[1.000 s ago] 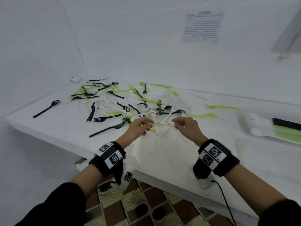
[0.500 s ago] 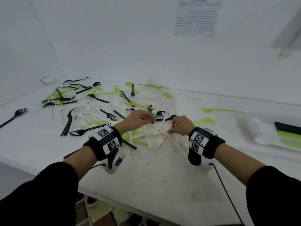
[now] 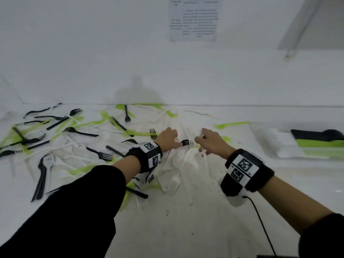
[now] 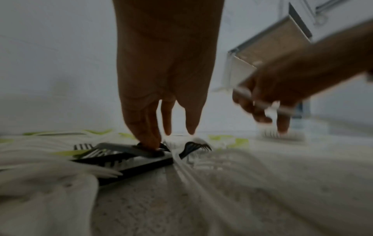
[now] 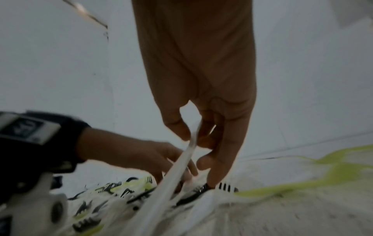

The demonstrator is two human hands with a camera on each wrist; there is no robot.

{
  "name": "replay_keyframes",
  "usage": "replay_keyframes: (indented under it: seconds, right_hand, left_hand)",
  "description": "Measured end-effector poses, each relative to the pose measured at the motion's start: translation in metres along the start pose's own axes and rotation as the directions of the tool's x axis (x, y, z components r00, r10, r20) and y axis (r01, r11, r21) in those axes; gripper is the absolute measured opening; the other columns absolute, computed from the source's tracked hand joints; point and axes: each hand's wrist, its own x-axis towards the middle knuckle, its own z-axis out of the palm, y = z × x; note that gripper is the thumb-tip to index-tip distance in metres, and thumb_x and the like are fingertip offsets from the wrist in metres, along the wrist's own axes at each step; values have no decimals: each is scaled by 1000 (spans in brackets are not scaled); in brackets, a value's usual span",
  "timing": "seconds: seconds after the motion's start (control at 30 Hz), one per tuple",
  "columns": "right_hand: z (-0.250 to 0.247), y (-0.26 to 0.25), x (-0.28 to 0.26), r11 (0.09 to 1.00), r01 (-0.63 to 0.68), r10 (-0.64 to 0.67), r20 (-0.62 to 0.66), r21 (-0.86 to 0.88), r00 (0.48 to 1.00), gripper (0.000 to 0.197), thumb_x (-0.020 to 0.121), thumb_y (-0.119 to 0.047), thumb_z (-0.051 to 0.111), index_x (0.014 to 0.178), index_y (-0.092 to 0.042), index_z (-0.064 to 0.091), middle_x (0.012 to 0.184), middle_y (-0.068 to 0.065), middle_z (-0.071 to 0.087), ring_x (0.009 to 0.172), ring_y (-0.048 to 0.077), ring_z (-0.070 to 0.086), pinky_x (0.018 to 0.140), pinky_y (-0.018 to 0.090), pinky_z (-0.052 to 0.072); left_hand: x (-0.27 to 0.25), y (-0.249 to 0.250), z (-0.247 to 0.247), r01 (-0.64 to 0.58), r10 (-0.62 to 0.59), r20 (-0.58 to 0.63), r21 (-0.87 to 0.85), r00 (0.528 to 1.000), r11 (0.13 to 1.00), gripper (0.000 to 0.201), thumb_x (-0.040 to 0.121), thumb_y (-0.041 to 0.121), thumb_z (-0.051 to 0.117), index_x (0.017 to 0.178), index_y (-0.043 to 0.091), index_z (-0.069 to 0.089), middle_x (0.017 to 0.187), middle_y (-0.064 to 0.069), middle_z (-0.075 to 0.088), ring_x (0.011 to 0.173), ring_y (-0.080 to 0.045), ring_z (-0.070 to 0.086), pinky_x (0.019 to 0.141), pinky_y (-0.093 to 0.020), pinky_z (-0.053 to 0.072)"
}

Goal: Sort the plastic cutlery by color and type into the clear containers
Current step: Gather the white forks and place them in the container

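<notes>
1. White walls close in a white table (image 3: pixel 186 229); a printed sheet (image 3: pixel 193 19) hangs on the far wall at 12 o'clock.
2. Scattered plastic cutlery (image 3: pixel 78 138) in black, white and lime green covers the table from 9 to 12 o'clock, with most of it well left of the hands.
3. At 3 o'clock a clear container (image 3: pixel 297 144) holds sorted stacks: white pieces on its left, black and green ones on its right.
4. Left hand (image 3: pixel 168 139) reaches into the pile's middle; in the left wrist view its fingers (image 4: pixel 145 132) point down and the thumb and forefinger press together on a black fork (image 4: pixel 129 150) lying among white pieces.
5. Right hand (image 3: pixel 212 144) is just right of the left hand, apart from it. In the right wrist view its thumb and curled fingers (image 5: pixel 175 126) pinch a white handle (image 5: pixel 181 162), which slants down toward the pile; blur hides which type of piece it is.
6. One finger of the right hand points down and touches a black fork (image 5: pixel 203 190) on the table.
7. White forks (image 3: pixel 183 159) lie heaped between the two wrists.
</notes>
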Motion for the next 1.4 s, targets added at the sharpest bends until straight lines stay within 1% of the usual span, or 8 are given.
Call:
replay_keyframes:
  seconds: [0.17,0.37,0.53,0.63,0.77,0.9,1.07,1.4]
  right_hand:
    - [2,-6,-3,997,53,-59,-112,-56,992,25,88,-12,44,66,-12,31,69,2,37,64,19,37,52,26,35]
    - [35,5,0,961,117,-83,143,-251,986,22,82,-24,68,79,-2,64,49,-5,53,33,3,47,32,12,32]
    - [63,8,13,876,85,-13,153,-475,988,40,71,-38,77,88,-3,67,90,10,67,85,21,62,67,26,43]
    - [64,10,16,869,46,26,139,-492,990,21,74,-25,73,84,-10,64,98,12,66,93,25,61,68,26,42]
    - [51,15,15,926,43,-12,86,-375,996,12,79,-12,59,67,-10,58,81,8,73,62,0,57,57,17,39]
    - [29,13,6,959,43,-73,-96,-282,993,21,90,-23,50,81,-6,59,58,-5,62,70,15,57,59,23,38]
    - [5,4,-4,955,96,-160,-215,-282,963,36,95,-39,44,91,-7,61,68,-1,54,74,21,51,63,31,35]
    - [2,0,-21,946,273,-263,78,-174,962,17,86,-23,65,73,-16,60,61,-11,50,47,-5,49,46,11,35]
  left_hand:
    - [15,-2,-1,-86,88,-9,151,996,985,41,82,21,66,113,-2,55,118,-18,55,107,-32,54,87,-34,40]
    - [15,-21,-20,-33,10,-101,-230,995,973,21,80,21,61,79,2,67,83,-17,65,79,-23,60,74,-29,42]
    - [-4,-16,-55,-90,10,-120,-682,993,726,27,98,9,35,110,8,59,86,-5,56,52,-8,58,49,-15,49]
    - [-21,-14,-70,-173,136,-106,-607,985,775,26,100,15,36,113,16,59,80,2,54,45,-3,53,42,-14,42]
    - [-35,-16,-59,-162,174,-13,-432,985,887,17,93,12,49,107,13,60,81,0,56,58,-8,52,44,-12,35]
    - [-42,-24,-25,-193,210,103,-159,972,968,25,83,23,69,98,6,58,97,-11,62,97,-25,57,66,-24,30]
    - [-49,-22,8,-210,212,176,-27,961,977,44,65,38,82,89,14,54,97,-6,60,89,-19,53,74,-29,39]
    - [-42,-19,5,-208,220,221,-79,950,975,33,72,31,74,83,1,64,77,-11,57,77,-21,52,59,-26,27]
